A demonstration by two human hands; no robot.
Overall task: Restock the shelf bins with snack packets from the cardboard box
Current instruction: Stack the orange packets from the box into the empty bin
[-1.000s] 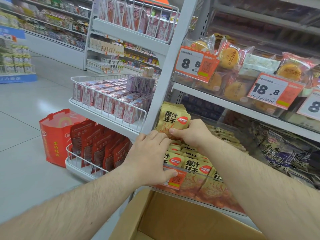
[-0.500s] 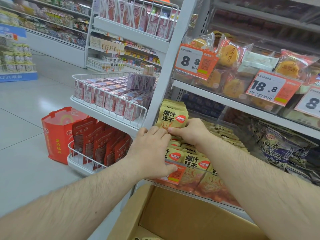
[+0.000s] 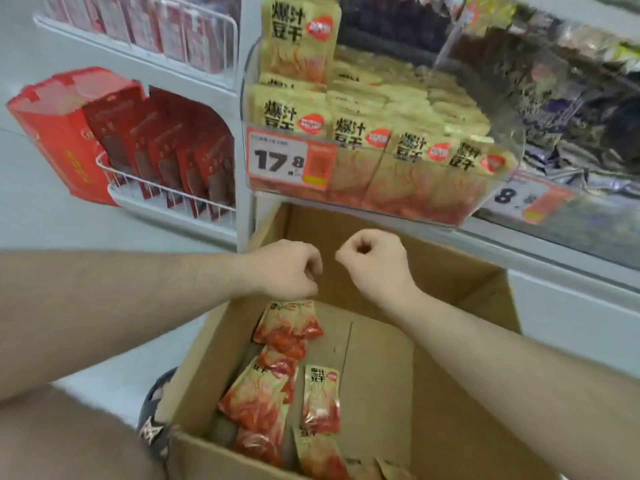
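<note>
Head view, looking down: a person's two bare hands hover over an open cardboard box (image 3: pixel 381 393) that stands on the floor below a shelf bin (image 3: pixel 377 202) of snack packets. The left hand (image 3: pixel 287 268) and the right hand (image 3: pixel 372 261) are both curled into loose fists and hold nothing that shows; their fingertips are turned under and partly hidden. Several packets (image 3: pixel 318 398) lie loose in the box, along its left side, just below the left hand but apart from it. They look like light, soft foil pouches, probably slick and prone to crumple, so a pinch on a flat sealed edge or a flat grip across the middle should serve better than a squeeze. The plainest packet, near the middle of the box floor, lies flat with its long axis running from the near wall toward the shelf, its printed top toward the shelf. Others overlap at slants, red ends pointing various ways. In the bin the packets stand upright in rows, faces toward the aisle, tops up, behind a price tag (image 3: pixel 291 161) that reads 17.8. A packet from the box would likely need turning upright, face out, to match them.
</note>
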